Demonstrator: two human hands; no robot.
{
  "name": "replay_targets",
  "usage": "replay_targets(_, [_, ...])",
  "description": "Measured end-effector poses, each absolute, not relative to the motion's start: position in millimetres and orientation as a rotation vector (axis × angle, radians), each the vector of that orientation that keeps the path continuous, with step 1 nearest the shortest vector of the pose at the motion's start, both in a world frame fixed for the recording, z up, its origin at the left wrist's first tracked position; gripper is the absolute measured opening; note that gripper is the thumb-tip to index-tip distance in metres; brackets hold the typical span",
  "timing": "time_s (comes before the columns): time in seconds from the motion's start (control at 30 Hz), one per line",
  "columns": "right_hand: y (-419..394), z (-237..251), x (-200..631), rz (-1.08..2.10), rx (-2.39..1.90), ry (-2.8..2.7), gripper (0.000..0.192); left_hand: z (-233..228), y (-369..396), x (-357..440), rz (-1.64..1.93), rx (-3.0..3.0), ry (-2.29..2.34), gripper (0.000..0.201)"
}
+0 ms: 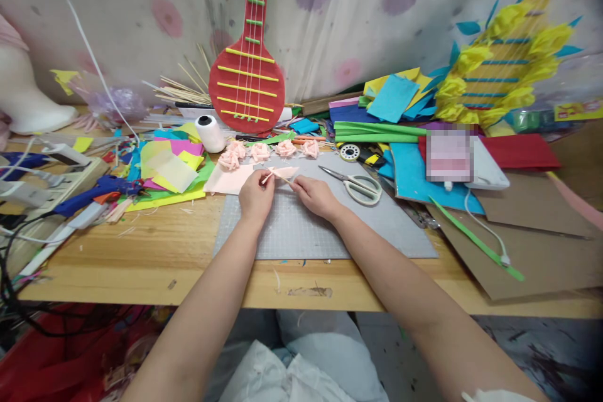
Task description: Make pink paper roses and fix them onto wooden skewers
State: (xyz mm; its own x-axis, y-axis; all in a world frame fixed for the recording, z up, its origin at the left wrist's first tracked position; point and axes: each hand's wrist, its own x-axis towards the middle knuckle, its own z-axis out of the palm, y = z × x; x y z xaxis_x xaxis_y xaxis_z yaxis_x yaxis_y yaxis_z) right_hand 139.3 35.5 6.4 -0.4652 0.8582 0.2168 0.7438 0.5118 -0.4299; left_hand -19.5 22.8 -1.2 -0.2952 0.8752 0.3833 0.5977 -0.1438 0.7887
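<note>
Pink paper (286,171) worked at a thin stick (285,180)

A grey cutting mat (330,240) lies below the centre of the frame. Mid-frame, the left hand (255,195) pinches the small paper piece, and the right hand (313,195) has its fingers closed on the stick. The step seems to be folding or rolling the paper about the stick; the next move would call for a steady pinch and light turning. The paper looks pale and thin, tapering rightward (its folds are too small to read). Just beyond, pink paper flowers (260,151) sit in a row.
</note>
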Motion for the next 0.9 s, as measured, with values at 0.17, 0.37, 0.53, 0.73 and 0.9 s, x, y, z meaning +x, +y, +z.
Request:
replay_targets(0.17, [33.1, 7.1, 137.1, 0.423, -1.303, -2.301, 0.024, -1.5, 23.2, -18.5, 1.407, 1.739, 1.832, 0.010])
replay_targets(0.37, [33.2, 3.7, 137.9, 0.411, -1.214, -2.339, 0.019, -2.5, 23.7, -20.3, 1.481, 1.664, 1.815, 0.008])
replay_targets(0.53, [35.5, 3.2, 142.4, 0.371, -1.233, -2.356, 0.020, -2.0, 25.7, -23.0, 1.552, 1.573, 1.856, 0.005])
replay_targets(0.73, [33.0, 5.9, 140.4, 0.349, -1.235, -2.421, 0.028, -0.9, 25.0, -20.0, 1.574, 1.611, 1.769, 0.006])
replay_targets(0.9, [31.5, 6.5, 138.2, 0.270, -1.216, -2.455, 0.029, -2.2, 24.6, -18.9, 1.552, 1.626, 1.786, 0.010])
